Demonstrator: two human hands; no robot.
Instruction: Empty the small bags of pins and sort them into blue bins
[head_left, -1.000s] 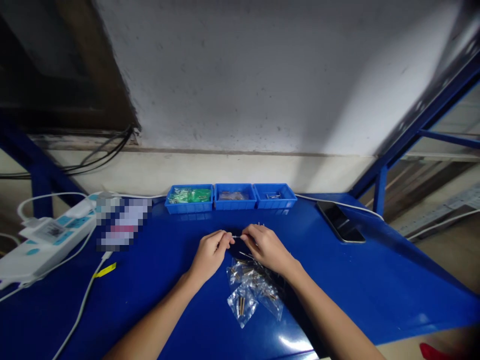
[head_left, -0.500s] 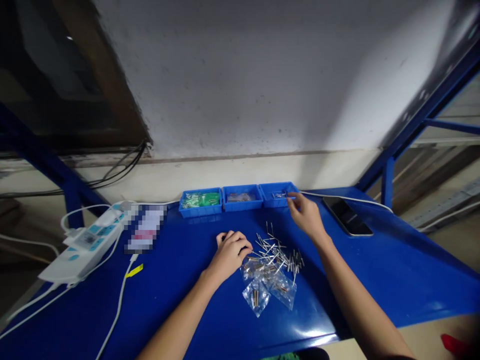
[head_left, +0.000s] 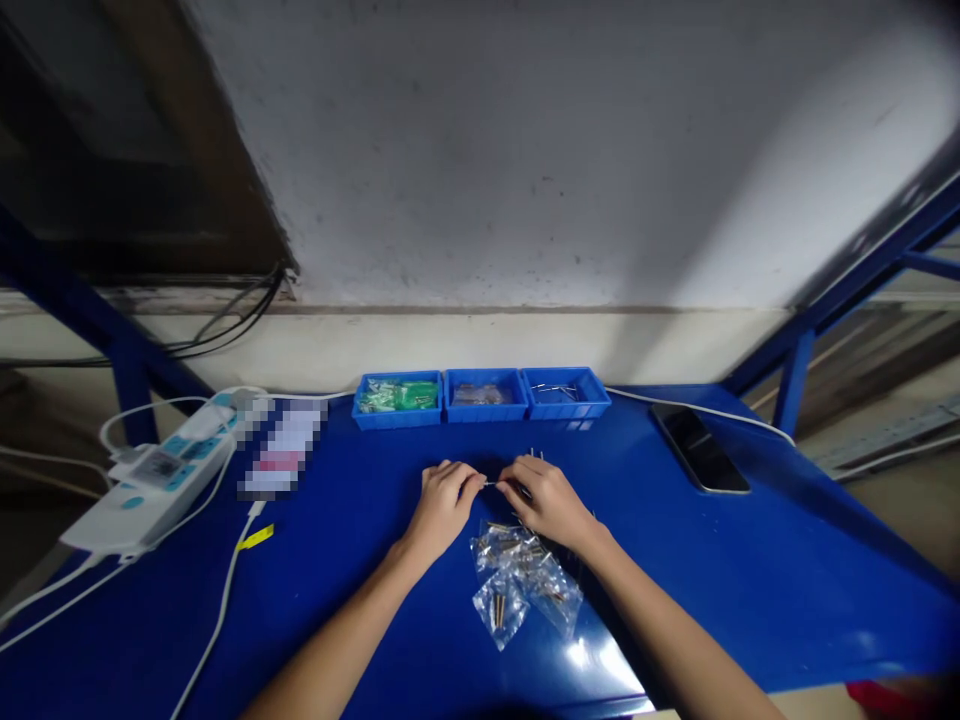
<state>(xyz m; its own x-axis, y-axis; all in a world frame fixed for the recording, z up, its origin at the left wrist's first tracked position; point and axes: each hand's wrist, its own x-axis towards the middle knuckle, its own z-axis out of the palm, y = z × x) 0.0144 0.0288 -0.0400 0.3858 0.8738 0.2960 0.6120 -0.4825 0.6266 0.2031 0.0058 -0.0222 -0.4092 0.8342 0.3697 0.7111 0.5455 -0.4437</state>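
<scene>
at the middle of the blue bench [head_left: 360, 520], the left hand [head_left: 448, 503] and the right hand [head_left: 553, 503] each have a narrow grip, pinching a thin metal piece [head_left: 491, 484] between them. just on their near side lie clear plastic packets [head_left: 513, 616] with slim brownish pins [head_left: 499, 609] inside. along the far edge, three blue trays [head_left: 487, 412] stand in a row, a dark phone [head_left: 699, 448] to their right.

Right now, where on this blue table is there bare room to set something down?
Bare tabletop lies right of your right forearm, nearer you than the dark phone. Another patch lies between the yellow tag and your left forearm. It's crowded where clear bags lie beside your right hand, and along the back, where three blue bins stand in a row.
</scene>
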